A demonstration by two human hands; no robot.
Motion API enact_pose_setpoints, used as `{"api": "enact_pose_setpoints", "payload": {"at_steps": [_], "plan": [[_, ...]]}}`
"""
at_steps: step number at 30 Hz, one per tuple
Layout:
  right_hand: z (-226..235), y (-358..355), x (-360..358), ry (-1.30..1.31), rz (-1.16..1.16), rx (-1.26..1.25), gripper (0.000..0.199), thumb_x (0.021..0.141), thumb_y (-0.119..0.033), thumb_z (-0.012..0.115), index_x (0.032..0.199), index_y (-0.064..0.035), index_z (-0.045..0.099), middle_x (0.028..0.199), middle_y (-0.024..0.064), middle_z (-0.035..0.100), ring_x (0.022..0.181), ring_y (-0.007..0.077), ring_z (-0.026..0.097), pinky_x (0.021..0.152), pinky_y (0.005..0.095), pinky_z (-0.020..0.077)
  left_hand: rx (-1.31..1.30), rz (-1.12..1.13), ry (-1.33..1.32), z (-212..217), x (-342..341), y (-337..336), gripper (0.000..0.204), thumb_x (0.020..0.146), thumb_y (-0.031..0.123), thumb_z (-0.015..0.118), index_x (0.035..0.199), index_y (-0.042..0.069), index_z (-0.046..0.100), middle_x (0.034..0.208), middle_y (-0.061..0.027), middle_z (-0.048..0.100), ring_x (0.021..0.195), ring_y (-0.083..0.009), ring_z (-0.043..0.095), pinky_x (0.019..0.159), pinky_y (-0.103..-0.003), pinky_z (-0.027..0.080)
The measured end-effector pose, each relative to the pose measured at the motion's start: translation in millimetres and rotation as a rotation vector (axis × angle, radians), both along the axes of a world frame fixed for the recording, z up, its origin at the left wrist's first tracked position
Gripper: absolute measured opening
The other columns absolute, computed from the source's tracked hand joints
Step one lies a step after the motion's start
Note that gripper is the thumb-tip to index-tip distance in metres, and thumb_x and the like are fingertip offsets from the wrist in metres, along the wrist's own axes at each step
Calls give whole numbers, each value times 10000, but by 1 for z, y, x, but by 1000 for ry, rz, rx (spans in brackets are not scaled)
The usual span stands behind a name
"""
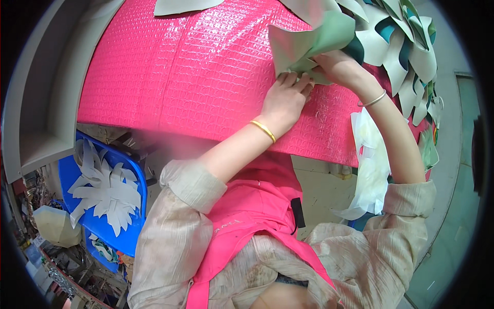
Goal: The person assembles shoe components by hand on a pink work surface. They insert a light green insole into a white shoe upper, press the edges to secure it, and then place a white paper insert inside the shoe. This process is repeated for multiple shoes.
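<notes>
Pale green, a curved cut piece of soft leather-like sheet (pixel 309 44) sits at the far right part of the bench, folded up between my two hands. Its long axis runs from my fingers up and to the right, toward the heap of similar pieces; its loose end curls upward and its lower edge rests on the bench cover.

My left hand (pixel 284 99) lies flat-fingered on the lower left edge of the piece, fingertips pressing it down; its grip is narrow, pinning rather than enclosing. My right hand (pixel 337 66) is at the right of the fold, fingers tucked under the sheet; I cannot tell how far that grip is closed, since the sheet hides the fingertips. The two hands are nearly touching, and the piece lies directly ahead of both, with the right hand slightly farther in.

Beneath is the bright pink embossed cover (pixel 195 72) spread over the bench. Beyond the right hand, a heap of overlapping grey-white and teal cut pieces (pixel 406 46) fans along the bench's right edge. A white plastic bag (pixel 371 170) hangs by my right forearm. Lower left, a blue plastic crate (pixel 135 222) holds white cut pieces (pixel 105 190).
</notes>
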State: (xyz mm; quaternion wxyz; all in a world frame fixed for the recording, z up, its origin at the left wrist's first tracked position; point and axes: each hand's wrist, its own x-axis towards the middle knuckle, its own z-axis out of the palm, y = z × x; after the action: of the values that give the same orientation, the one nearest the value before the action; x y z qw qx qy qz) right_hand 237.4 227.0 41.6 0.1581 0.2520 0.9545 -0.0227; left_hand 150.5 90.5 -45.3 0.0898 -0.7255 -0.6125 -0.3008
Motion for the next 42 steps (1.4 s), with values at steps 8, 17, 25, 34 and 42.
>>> {"api": "enact_pose_setpoints", "payload": {"at_steps": [8, 17, 25, 34, 42], "plan": [[33, 19, 48, 114, 140, -110, 305, 665, -66, 652, 965, -37, 606, 845, 173, 618, 800, 301, 608, 722, 368, 479, 105, -246, 566, 29, 3, 21, 175, 679, 175, 526, 700, 102, 684, 853, -29, 585, 942, -158, 515, 966, -304, 312], [36, 16, 63, 155, -271, -546, 162, 799, -120, 625, 827, -9, 511, 737, 40, 564, 685, 103, 473, 640, 269, 410, -70, -526, 795, 62, -35, 17, 101, 621, 169, 550, 568, 159, 635, 652, 10, 583, 731, -127, 537, 812, -253, 360], [6, -42, -8, 211, 69, -625, 331, 767, -170, 655, 1042, -16, 556, 869, 96, 598, 810, 193, 567, 736, 326, 440, -189, -365, 839, 61, -85, -75, 90, 600, 176, 538, 588, 135, 617, 720, -12, 533, 803, -141, 507, 782, -232, 357], [-8, -81, -26, 359, -92, -622, 391, 703, -227, 668, 1003, 3, 569, 879, 174, 615, 817, 280, 595, 738, 354, 453, -94, -271, 777, 52, -89, -81, 107, 614, 175, 529, 629, 110, 613, 727, -16, 516, 811, -141, 498, 809, -243, 356], [-26, -86, -42, 303, -484, -759, 395, 778, -108, 641, 1123, 33, 512, 1066, 161, 596, 990, 192, 565, 844, 302, 432, -4, -299, 659, 45, -106, -83, 103, 633, 157, 527, 671, 106, 609, 783, -8, 517, 846, -127, 492, 828, -245, 368]]}}
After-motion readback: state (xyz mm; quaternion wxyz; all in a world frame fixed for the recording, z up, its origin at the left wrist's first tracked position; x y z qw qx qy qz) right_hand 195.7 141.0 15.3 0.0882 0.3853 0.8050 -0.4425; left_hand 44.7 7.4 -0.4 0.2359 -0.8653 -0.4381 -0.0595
